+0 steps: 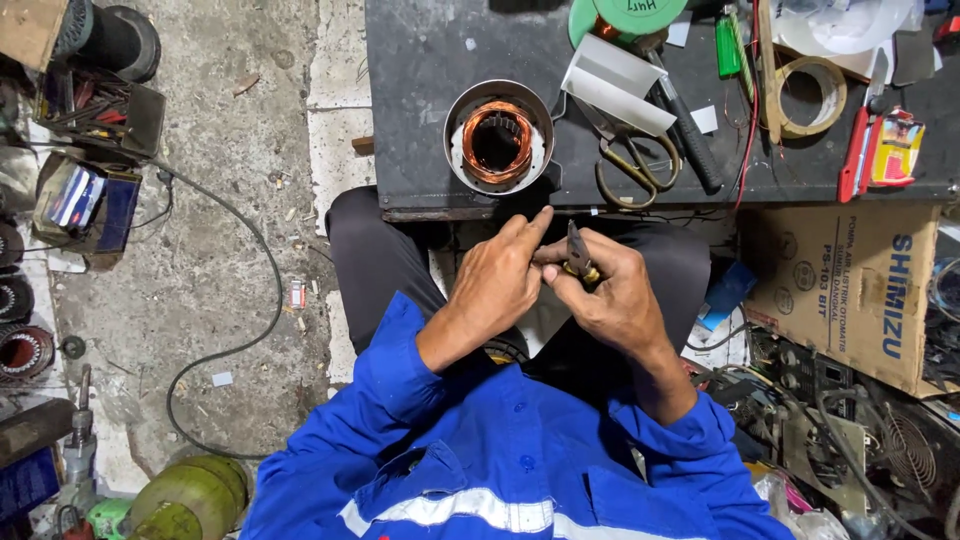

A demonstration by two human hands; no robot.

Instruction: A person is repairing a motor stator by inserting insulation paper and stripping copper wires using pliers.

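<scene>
Right under the camera, blue work-jacket sleeves ran forward and both hands met over the lap. The right hand (612, 295) was closed around a small tool (579, 252), dark at the tip and brassy at the grip, its point sticking up between the fingers. The left hand (497, 280) sat just beside it, fingers drawn narrow, forefinger stretched toward the bench edge and the fingertips touching the right hand at the tool; whether it pinched anything of its own could not be told.

Just beyond the hands, at the near edge of the dark bench (430, 60), stood a round metal motor stator (498, 138), open end up, copper windings ringed inside it. Beside it on the right lay a pair of scissors (632, 160), with a folded sheet of grey-white card (618, 84) and a black-handled tool (688, 135) close by. Further along the bench were a roll of tape (812, 96) and a red-handled cutter (857, 150). At the far edge lay a green disc (628, 14).

Off to the right a cardboard box (850, 290) rested below the bench. On the left, a black cable (240, 300) looped across the concrete floor (220, 200), and a green gas cylinder (190, 500) lay near the person's elbow.
</scene>
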